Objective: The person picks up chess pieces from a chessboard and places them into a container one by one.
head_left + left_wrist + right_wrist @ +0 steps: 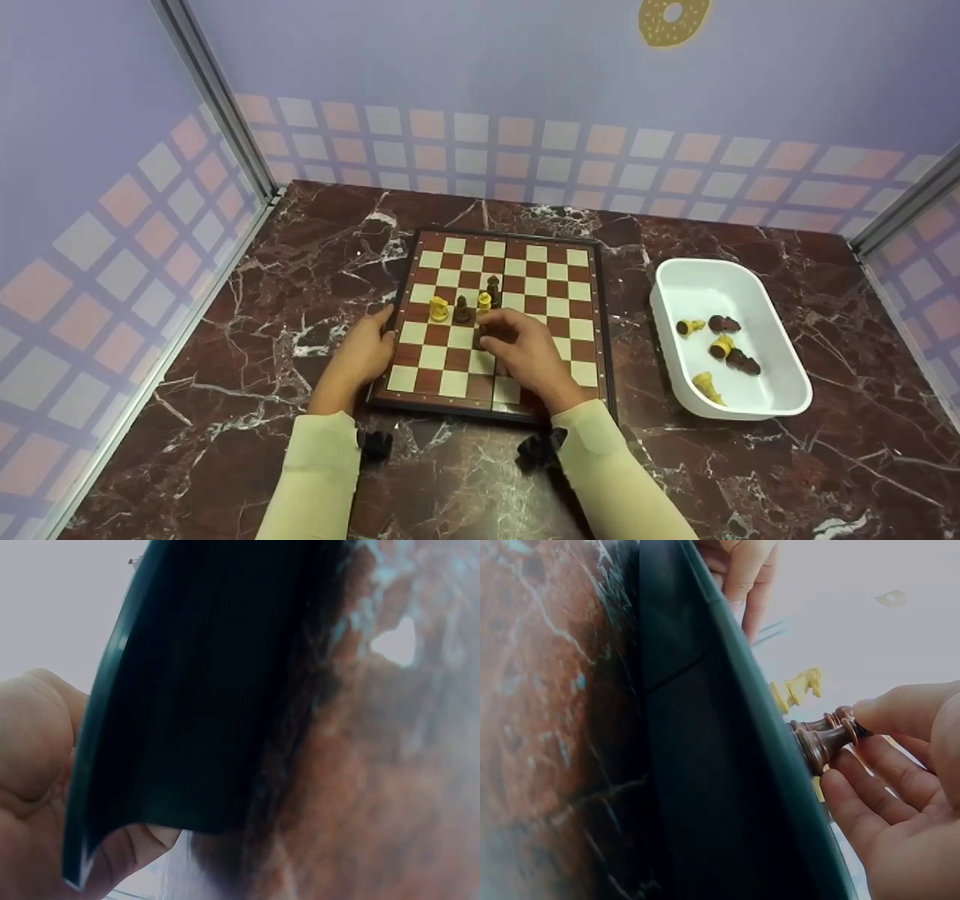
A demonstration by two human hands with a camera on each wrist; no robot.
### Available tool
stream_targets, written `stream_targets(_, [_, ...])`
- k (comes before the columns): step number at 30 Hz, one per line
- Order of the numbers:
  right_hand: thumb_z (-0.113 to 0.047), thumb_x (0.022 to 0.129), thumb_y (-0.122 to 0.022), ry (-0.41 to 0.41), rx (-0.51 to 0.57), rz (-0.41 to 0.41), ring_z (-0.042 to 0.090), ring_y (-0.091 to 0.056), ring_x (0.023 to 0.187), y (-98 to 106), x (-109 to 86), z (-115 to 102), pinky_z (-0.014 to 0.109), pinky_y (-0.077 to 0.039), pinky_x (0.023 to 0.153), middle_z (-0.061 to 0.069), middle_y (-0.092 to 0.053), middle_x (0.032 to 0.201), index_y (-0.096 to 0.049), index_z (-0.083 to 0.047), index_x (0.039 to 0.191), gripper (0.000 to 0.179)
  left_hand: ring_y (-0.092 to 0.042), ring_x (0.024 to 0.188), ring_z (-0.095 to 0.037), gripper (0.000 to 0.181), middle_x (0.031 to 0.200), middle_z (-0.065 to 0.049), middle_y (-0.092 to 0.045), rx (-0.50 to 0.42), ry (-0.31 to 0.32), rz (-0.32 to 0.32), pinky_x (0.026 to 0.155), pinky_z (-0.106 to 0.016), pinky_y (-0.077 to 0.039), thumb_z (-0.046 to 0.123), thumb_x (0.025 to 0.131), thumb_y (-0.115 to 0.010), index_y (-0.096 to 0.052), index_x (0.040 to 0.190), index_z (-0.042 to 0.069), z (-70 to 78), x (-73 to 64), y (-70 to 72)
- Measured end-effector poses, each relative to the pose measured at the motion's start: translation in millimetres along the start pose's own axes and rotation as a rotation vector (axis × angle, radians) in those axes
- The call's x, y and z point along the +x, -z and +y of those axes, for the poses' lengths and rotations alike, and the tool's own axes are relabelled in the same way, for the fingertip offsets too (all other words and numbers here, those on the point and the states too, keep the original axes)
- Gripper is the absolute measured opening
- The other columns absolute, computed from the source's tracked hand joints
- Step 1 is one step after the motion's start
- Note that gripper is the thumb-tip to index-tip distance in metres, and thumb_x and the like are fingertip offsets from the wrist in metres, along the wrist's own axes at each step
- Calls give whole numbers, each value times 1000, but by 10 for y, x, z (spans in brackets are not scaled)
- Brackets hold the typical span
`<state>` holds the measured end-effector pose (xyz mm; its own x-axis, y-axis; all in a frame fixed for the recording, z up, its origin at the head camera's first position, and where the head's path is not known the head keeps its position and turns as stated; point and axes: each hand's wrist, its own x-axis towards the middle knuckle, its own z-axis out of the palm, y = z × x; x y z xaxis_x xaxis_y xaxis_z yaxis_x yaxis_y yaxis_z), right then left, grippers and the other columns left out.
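Observation:
A chessboard (439, 360) with dark red and cream squares lies on the table. My right hand (529, 356) pinches a dark chess piece (823, 746) between thumb and fingers, its base at the board's surface. Just beyond that hand stand a yellow piece (484, 300) and a dark piece (493, 287). Left of them are another dark piece (463, 311) and a yellow knight (439, 309), both upright. My left hand (364, 352) rests against the board's left edge, fingers extended; the left wrist view shows it behind the board's dark rim (187, 690).
To the right of the board stands a white plastic tub (784, 367) with several yellow and dark chess pieces lying in it. Under everything is a dark red marbled tabletop (247, 450). Panels with pink and white squares (517, 135) wall off the back and sides.

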<state>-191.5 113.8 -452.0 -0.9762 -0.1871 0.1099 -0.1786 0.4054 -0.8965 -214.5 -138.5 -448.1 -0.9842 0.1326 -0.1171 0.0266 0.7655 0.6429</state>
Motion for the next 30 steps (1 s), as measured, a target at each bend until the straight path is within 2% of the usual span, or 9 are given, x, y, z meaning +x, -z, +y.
stream_targets(10, [-19, 81, -68, -8, -54, 94, 5, -62, 87, -63, 9, -11, 27, -51, 77, -11, -66, 97, -65, -23, 100, 20, -37, 128, -39, 50, 136, -28, -40, 2, -7, 5, 106, -50, -31, 10, 93, -42, -30, 142, 3, -6, 15, -5])
stream_targets(21, [-19, 82, -67, 22, -48, 123, 3, -62, 89, -61, 9, 0, 27, -51, 80, -12, -66, 97, -66, -23, 101, 20, -37, 127, -40, 50, 135, -28, -41, 21, -22, -5, 105, -52, -31, 11, 94, -42, -29, 141, 2, 9, -2, 8])
stream_targets(30, [-20, 83, -66, 34, -41, 130, 4, -62, 89, -37, 6, -45, 28, -51, 76, -11, -67, 98, -67, -20, 104, 21, -39, 125, -41, 50, 132, -30, -43, 14, -30, 17, 105, -51, -32, 10, 93, -43, -31, 140, 0, 0, 9, -6])
